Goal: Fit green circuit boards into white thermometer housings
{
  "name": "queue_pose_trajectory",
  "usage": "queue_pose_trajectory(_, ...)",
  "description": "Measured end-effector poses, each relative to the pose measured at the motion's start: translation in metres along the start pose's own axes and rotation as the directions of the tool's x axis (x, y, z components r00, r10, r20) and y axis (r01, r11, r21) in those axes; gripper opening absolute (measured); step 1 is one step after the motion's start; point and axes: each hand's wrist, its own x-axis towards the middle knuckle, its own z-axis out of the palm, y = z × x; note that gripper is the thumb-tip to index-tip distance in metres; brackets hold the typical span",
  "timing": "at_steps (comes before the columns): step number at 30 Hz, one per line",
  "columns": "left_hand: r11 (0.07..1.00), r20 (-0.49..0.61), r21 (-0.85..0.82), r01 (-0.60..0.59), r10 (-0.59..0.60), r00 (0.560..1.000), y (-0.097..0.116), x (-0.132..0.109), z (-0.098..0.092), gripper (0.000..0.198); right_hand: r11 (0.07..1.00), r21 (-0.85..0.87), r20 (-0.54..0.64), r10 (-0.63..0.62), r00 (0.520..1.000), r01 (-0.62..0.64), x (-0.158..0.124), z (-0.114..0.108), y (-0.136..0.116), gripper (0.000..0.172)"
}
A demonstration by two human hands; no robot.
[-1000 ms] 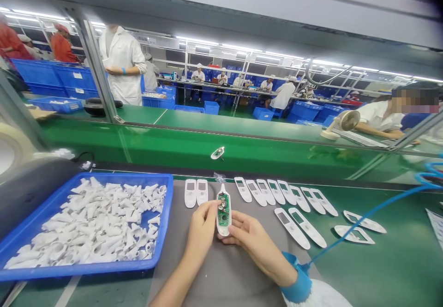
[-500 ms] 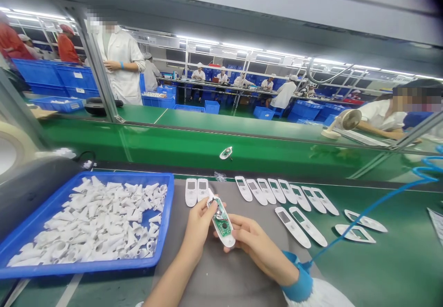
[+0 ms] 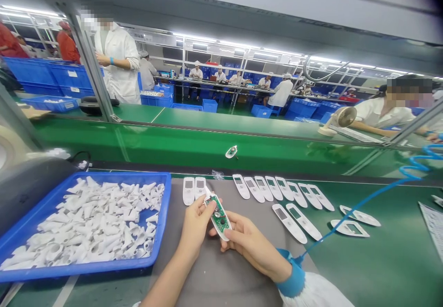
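Between both hands is a white handheld-device housing (image 3: 222,233) with a green circuit board (image 3: 221,221) facing up, its narrow tip pointing away from me. My left hand (image 3: 198,215) is closed on the upper end, thumb on the board's edge. At the rounded lower end, my right hand (image 3: 242,238) pinches the housing, thumb on top and fingers underneath. Just beyond my left hand lie two white shells with display windows (image 3: 188,191). More white shells (image 3: 263,189) stand in a slanted row beyond my right hand, with two longer ones (image 3: 289,224) nearer it.
A blue tray (image 3: 162,224) full of white cone-shaped parts (image 3: 93,224) fills the left side. From my right wristband (image 3: 292,274) a blue coiled cord (image 3: 360,201) runs across to the right. Two frame-like shells (image 3: 349,228) lie there. Co-workers sit or stand beyond the green partition (image 3: 173,143).
My right thumb has come down onto the lower end of the housing, where the fingers were beside it. The whole view has shifted slightly.
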Motion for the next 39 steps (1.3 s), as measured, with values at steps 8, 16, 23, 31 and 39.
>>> queue_pose_trajectory(8, 0.997, -0.036, 0.055, -0.059, 0.061, 0.997, -0.004, 0.003, -0.002, 0.031, 0.995, -0.088, -0.01, 0.055, 0.998, -0.056, 0.0, -0.007, -0.001, 0.023)
queue_pose_trajectory(16, 0.979, -0.106, 0.199, 0.037, -0.016, 0.994, -0.01, 0.007, -0.002, 0.052, 0.991, 0.069, -0.066, 0.116, 0.991, -0.111, 0.001, -0.031, -0.02, 0.021)
queue_pose_trajectory(23, 0.966, -0.114, 0.26, -0.003, 0.034, 0.993, -0.02, 0.008, -0.003, 0.058, 0.999, -0.023, -0.363, 0.031, 0.931, -0.042, 0.08, -0.066, -0.066, 0.017)
queue_pose_trajectory(31, 0.918, -0.041, 0.387, -0.079, 0.103, 0.994, -0.026, 0.006, -0.007, 0.041, 0.914, -0.378, -0.547, -0.095, 0.832, -0.145, 0.161, -0.084, -0.075, 0.026)
queue_pose_trajectory(39, 0.836, 0.061, 0.524, -0.166, 0.158, 0.986, -0.033, 0.001, -0.007, 0.018, 0.533, -0.839, -0.363, -0.392, 0.845, -0.113, 0.137, -0.061, -0.036, 0.017)
